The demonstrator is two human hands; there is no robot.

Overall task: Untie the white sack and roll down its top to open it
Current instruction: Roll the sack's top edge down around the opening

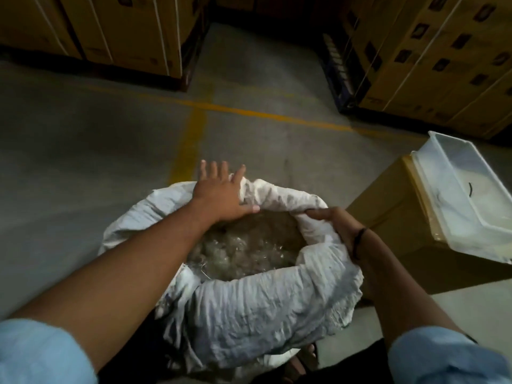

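White sack (257,309) already untied, cuff uneven. Left hand (219,194) pressed flat and spread on far rim; right hand (336,225) pinched on right rim. Lopsided rolling risks tipping, clear contents (243,253) spilled onto floor (83,151).

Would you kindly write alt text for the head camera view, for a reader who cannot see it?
Seen from above, a white sack stands open on a concrete floor, its top rolled down over clear, shiny contents. The left hand lies flat on the far rim, and the right hand grips the right rim. A clear plastic bin sits on a cardboard box.
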